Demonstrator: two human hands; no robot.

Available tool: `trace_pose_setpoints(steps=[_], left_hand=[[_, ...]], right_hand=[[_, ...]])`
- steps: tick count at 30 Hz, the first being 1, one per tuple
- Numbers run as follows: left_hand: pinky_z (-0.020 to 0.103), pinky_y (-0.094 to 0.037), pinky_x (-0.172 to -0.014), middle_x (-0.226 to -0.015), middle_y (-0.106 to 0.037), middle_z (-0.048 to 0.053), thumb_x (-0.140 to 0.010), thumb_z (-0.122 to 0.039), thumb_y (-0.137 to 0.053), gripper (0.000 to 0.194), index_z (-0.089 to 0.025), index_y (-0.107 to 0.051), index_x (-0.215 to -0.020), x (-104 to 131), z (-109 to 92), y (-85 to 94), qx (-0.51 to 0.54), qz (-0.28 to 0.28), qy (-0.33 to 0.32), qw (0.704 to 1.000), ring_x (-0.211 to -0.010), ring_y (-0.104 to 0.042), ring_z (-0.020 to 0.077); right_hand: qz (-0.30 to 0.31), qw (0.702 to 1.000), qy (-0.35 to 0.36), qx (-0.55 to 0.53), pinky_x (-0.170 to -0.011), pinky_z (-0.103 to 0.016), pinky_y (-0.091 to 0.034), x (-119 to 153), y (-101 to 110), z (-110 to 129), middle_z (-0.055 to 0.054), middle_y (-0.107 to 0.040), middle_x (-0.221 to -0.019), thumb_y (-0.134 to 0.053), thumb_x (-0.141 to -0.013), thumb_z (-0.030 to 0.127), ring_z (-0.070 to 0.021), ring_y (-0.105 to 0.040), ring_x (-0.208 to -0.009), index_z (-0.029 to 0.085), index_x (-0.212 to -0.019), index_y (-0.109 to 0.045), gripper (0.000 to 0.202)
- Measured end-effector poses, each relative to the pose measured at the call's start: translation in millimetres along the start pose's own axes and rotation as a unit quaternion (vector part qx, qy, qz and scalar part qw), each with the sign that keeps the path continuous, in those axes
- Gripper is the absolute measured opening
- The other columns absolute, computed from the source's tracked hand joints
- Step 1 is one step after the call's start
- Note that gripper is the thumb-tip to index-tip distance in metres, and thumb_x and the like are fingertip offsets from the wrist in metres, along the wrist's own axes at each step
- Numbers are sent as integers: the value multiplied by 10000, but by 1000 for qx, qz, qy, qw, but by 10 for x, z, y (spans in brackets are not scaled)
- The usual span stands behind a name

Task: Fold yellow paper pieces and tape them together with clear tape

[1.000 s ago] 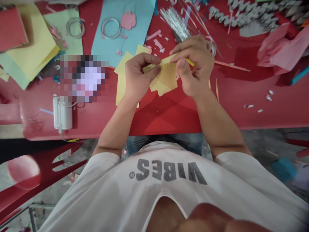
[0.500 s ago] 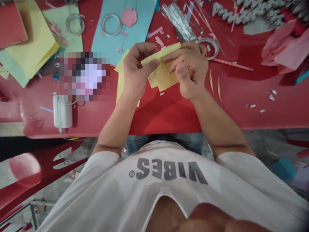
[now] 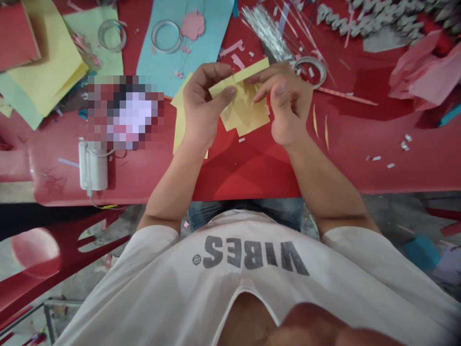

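Above my white shirt [image 3: 158, 288], at the near edge of a littered red table [image 3: 353, 163], I work a piece of yellow paper [image 3: 248, 115] between both hands. A white scrap [image 3: 241, 140] lies just below its lower edge. My left hand [image 3: 207, 105] pinches the paper near its upper left, thumb in front, fingers behind. My right hand [image 3: 288, 103] sits at the other side, fingers loosely bent, thumb raised; I cannot tell whether any of them grip. Nor is it clear whether the upper band is a fold or a separate strip.

With one sure pinch, the far end could swing or slip askew if my thumb eases; a hard press from the right could crease or tear such thin stock. Under my left wrist, a yellow sheet [image 3: 179, 127] could be dragged along should that arm shift. Beyond lie a tape roll [image 3: 323, 72], silver strands [image 3: 266, 33] and a blue sheet [image 3: 151, 62].
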State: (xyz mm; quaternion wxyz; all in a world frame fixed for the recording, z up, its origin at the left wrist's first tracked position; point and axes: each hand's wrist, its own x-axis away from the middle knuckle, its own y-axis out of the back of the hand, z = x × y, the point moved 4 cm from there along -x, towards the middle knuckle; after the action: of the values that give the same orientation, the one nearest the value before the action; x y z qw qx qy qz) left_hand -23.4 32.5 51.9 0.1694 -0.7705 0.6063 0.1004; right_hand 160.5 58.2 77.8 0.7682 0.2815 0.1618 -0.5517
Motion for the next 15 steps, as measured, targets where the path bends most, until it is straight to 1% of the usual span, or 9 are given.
trace_pose_setpoints(steps=[4, 6, 8, 11, 15], left_hand=[[397, -526, -733, -1025, -650, -1, -749, -725, -806, 473, -381, -663, -1041, 1, 22, 12, -21, -2, -4, 1000, -893, -646, 233], [412, -536, -771, -1036, -647, -6, -762, -766, -762, 500, -377, -640, -1052, 3, 33, 14, -43, -1, -3, 999, -920, -651, 236], [429, -542, -787, -1035, -650, -10, -758, -780, -747, 494, -396, -627, -1045, 4, 39, 13, -59, -1, -3, 998, -937, -658, 247], [446, -546, -788, -1031, -660, -7, -751, -743, -771, 443, -428, -637, -1033, 0, 28, 13, -64, -7, -23, 998, -958, -666, 276], [462, -543, -859, -1076, -679, -17, -845, -654, -721, 348, -417, -612, -1077, -7, 26, 6, -101, 1, -51, 994, -1006, -654, 267]], right_hand=[[3, 1000, -28, -13, -1087, -589, -514, 27, -11, -50, -13, -712, -964, -337, -1011, 784, -311, -669, -1127, 355, -850, -723, 599], [5, 999, -32, -18, -1066, -600, -523, 32, -26, -76, -24, -706, -939, -319, -991, 817, -323, -666, -1134, 350, -857, -722, 632], [1, 999, -40, -28, -1038, -599, -538, 33, -40, -89, -36, -706, -941, -303, -977, 839, -331, -662, -1143, 343, -853, -715, 657], [-2, 998, -52, -45, -1027, -581, -551, 34, -56, -82, -39, -710, -979, -325, -976, 835, -329, -658, -1157, 345, -837, -703, 635], [0, 997, -64, -37, -1029, -565, -560, 59, -69, -93, -38, -702, -971, -322, -985, 828, -324, -660, -1161, 342, -863, -703, 629]])
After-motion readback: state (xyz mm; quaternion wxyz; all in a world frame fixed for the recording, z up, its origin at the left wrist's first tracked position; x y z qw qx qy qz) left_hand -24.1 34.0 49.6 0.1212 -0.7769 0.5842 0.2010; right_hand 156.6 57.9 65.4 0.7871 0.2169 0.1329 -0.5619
